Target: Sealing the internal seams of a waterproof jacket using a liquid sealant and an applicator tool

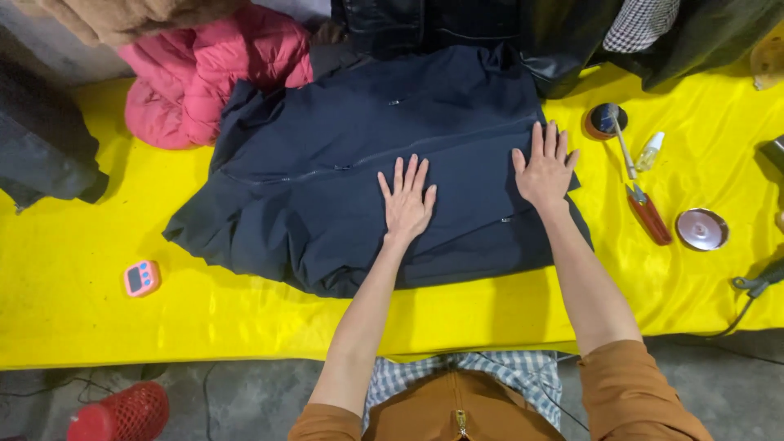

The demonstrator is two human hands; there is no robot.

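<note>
Both hands flat, fingers spread, gripping nothing: left hand [407, 202] mid navy jacket [359, 155], right hand [544, 170] at its right edge; jacket lies crosswise on yellow tabletop [245, 314].

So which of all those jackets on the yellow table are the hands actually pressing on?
The navy jacket spread flat mid-table; left hand and right hand lie open on it. The pink jacket is bunched behind it, untouched.

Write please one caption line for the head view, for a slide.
Both hands, left hand and right hand, lie flat on a dark navy jacket spread over a yellow table cover.
</note>
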